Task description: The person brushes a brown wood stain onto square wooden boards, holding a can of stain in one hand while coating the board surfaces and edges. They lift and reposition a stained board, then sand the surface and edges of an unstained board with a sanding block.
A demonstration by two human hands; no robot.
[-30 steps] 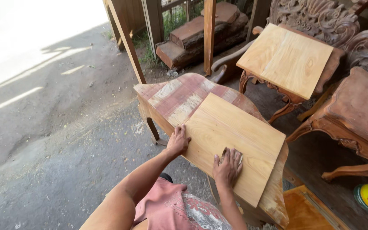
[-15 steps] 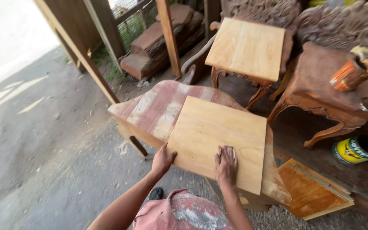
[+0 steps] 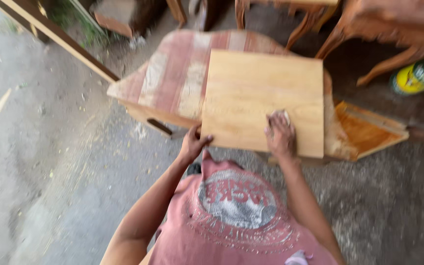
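A pale square wooden panel (image 3: 263, 98) lies flat on a striped red-and-cream worktop (image 3: 168, 81), its grain and slightly longer side running left to right. The left hand (image 3: 193, 145) reaches forward and clasps the panel's near left corner. The right hand (image 3: 280, 135) rests palm-down near the near edge, pressing a small pale pad (image 3: 281, 116) under its fingers.

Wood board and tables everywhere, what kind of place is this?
Probably an open-air furniture workshop. A bare board lies on a rough table, carved legs stand behind it, and a can sits on the dusty ground.
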